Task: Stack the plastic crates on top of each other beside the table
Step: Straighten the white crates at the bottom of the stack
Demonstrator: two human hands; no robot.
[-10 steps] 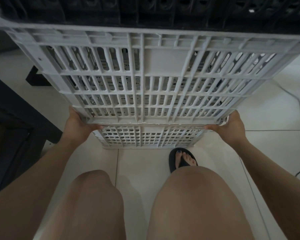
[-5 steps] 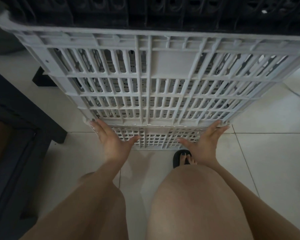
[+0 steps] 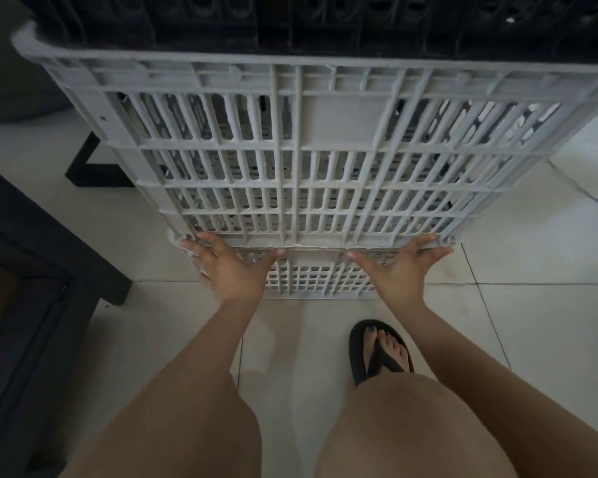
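Note:
A tall grey slatted plastic crate (image 3: 311, 160) stands on a lower grey crate (image 3: 315, 277) that rests on the tiled floor. A black crate (image 3: 325, 22) sits on top of the grey one, cut off by the frame's upper edge. My left hand (image 3: 228, 267) lies flat, fingers spread, against the near bottom-left corner where the two grey crates meet. My right hand (image 3: 399, 267) presses flat at the bottom-right corner in the same way. Neither hand grips anything.
A dark table (image 3: 32, 270) with black legs stands at the left, close to the stack. My right foot in a black flip-flop (image 3: 377, 353) is on the white tiles just in front of the crates. A thin cable (image 3: 587, 194) runs across the floor at the right.
My hands let go of the crate's bottom corners and opened. They now rest flat against the near face, a little higher than half a second ago.

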